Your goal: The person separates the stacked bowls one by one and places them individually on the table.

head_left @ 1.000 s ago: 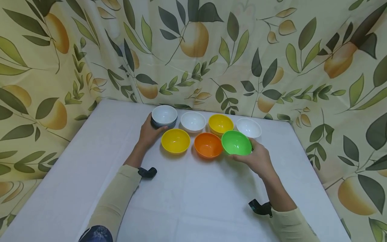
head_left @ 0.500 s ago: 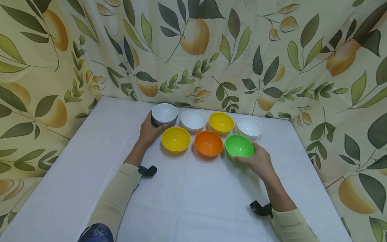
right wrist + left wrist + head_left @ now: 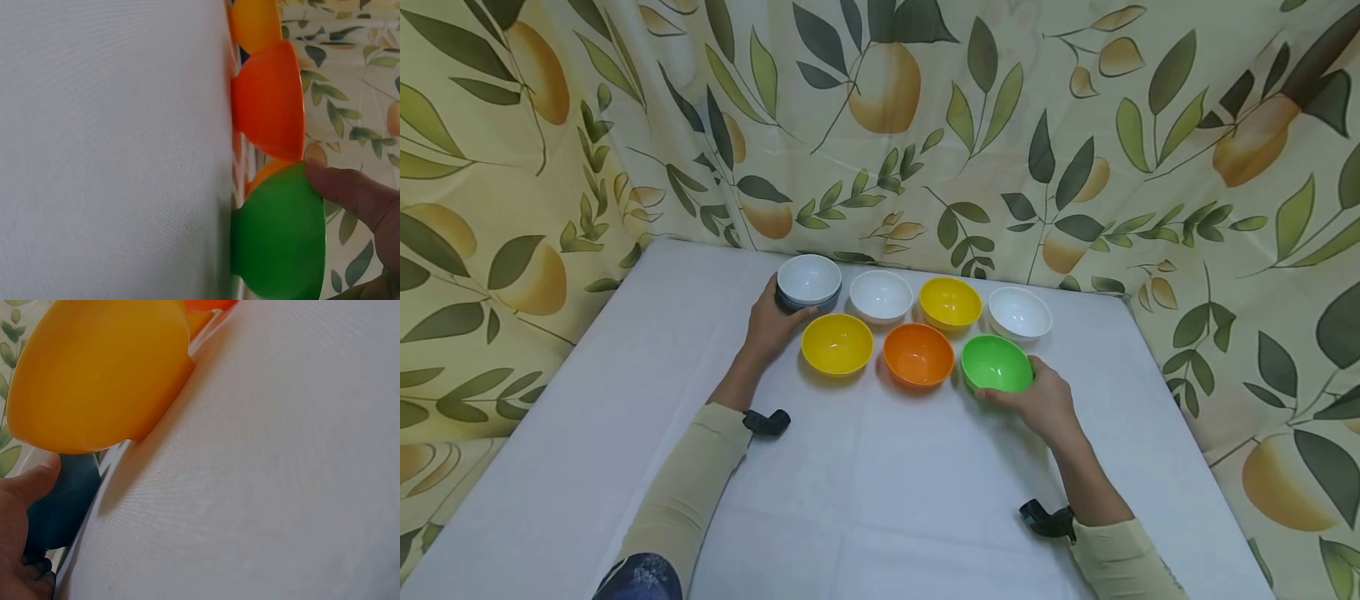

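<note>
while the left hand cups the stacked bowls, the right hand grips the green bowl, hands well apart.

Glossy smooth plastic green bowl and orange bowl; matt woven white tablecloth.

green bowl: glossy plastic, upright on the white table, right end of the front row, just beside the orange bowl.
stacked bowls: white inside, blue-grey outside, upright, back row's left end.
</note>
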Demonstrator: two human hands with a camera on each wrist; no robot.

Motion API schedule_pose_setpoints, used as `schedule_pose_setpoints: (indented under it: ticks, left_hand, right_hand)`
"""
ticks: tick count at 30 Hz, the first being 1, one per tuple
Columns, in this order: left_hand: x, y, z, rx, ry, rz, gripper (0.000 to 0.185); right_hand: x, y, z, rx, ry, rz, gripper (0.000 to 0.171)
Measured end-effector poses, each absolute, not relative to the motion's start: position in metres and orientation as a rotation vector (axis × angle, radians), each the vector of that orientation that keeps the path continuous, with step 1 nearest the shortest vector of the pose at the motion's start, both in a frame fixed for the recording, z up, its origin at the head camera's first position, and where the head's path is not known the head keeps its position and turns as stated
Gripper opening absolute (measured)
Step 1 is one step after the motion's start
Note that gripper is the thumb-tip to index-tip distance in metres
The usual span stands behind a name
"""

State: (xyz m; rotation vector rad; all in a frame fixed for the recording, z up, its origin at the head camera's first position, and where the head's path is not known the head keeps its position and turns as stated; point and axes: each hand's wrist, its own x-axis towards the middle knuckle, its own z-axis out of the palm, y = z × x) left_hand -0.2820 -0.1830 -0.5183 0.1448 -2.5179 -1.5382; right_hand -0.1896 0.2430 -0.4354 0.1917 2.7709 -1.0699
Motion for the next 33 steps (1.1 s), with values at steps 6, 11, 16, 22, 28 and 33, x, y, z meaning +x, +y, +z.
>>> schedule_pose_setpoints:
  ticks: [6, 11, 16, 22, 28, 33]
  left_hand:
    - [-0.281, -0.182, -0.517, 0.131, -2.507, -1.55, 0.108]
    - [-0.281, -0.181, -0.516, 0.138, -2.507, -1.554, 0.108]
    - [-0.281, -0.181, -0.517, 0.143, -2.505, -1.548, 0.107]
    - [-0.278, -0.181, -0.516, 0.139, -2.514, -1.551, 0.107]
    - [-0.278, -0.183, -0.514, 0.131, -2.497, -1.557, 0.106]
    - [-0.28, -0.183, -0.516, 0.136, -2.507, -1.56, 0.107]
  right_hand:
    - [-0.189, 0.245, -0.437, 0.2, 2.775, -1.073, 0.105]
    - [-0.189, 0.245, -0.437, 0.212, 2.777, -1.062, 0.105]
    - [-0.187, 0.246, -0.435, 0.199, 2.784, -1.023, 0.108]
    - [-0.184, 0.243, -0.424, 0.225, 2.793, -0.949, 0.126]
    - [-0.183, 0.231, -0.408, 0.171, 2.841, -0.961, 0.129]
    - [-0.184, 0.215, -0.399, 0.102, 2.834, -1.01, 0.121]
